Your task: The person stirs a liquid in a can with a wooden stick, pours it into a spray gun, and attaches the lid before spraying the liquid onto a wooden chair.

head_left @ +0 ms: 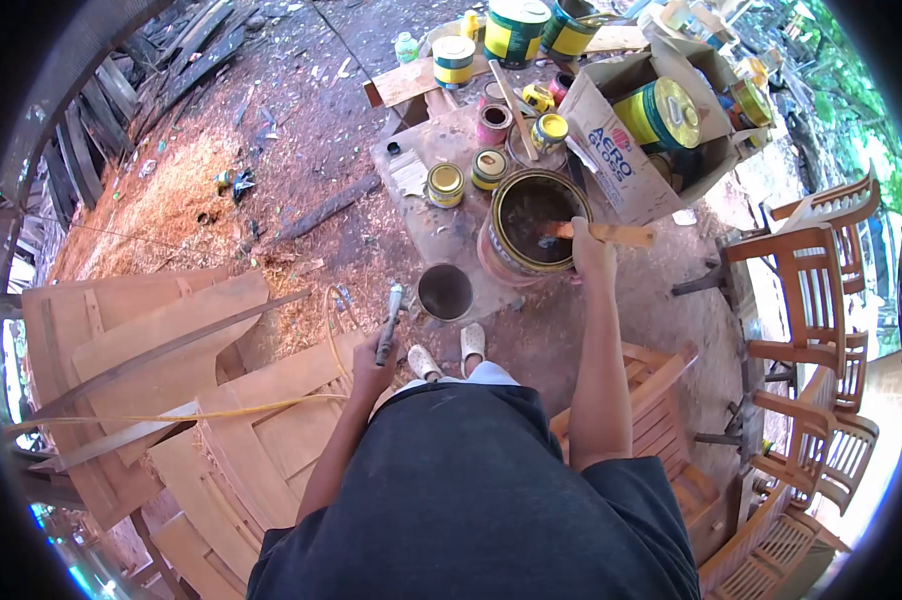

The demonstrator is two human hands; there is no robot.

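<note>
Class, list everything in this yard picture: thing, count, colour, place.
large can: one, dark inside, ground centre
stir stick: one, wooden, across the large can
small cup: one, dark, beside the large can
small tins: several, yellow-lidded, behind the large can
cardboard box: one, brown, right of small tins
chairs: several, wooden, right side
wood panels: several, light brown, left side
metal tool: one, grey, lower centre
left hand: one, grip shut on metal tool
right hand: one, grip shut on stir stick
</note>
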